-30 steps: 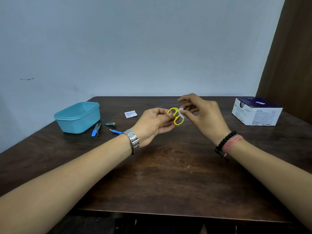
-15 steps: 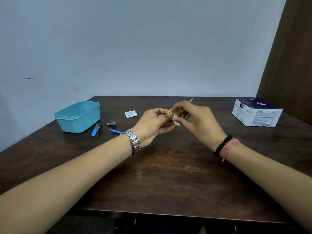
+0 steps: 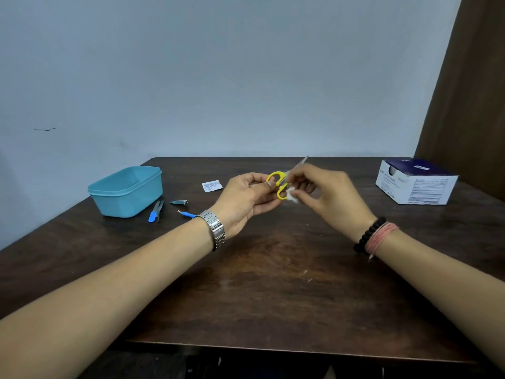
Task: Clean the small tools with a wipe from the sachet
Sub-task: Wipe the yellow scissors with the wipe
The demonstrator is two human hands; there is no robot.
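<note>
Mid-wipe — left hand (image 3: 246, 198) gripping yellow-handled scissors (image 3: 281, 184) above table (image 3: 273, 283) centre, right hand (image 3: 325, 192) pinching white wipe (image 3: 291, 193) against the handles. Next, probably: drawing along the blade — gently, minding the tip.

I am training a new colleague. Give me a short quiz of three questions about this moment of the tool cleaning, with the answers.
1. True or false: the left hand holds the yellow scissors by the handles.
2. What does the right hand pinch? A) white wipe B) nail clipper C) sachet
3. Fill in: the blue-handled tools lie on the table beside the teal ____.

Key: 1 true; 2 A; 3 container.
</note>
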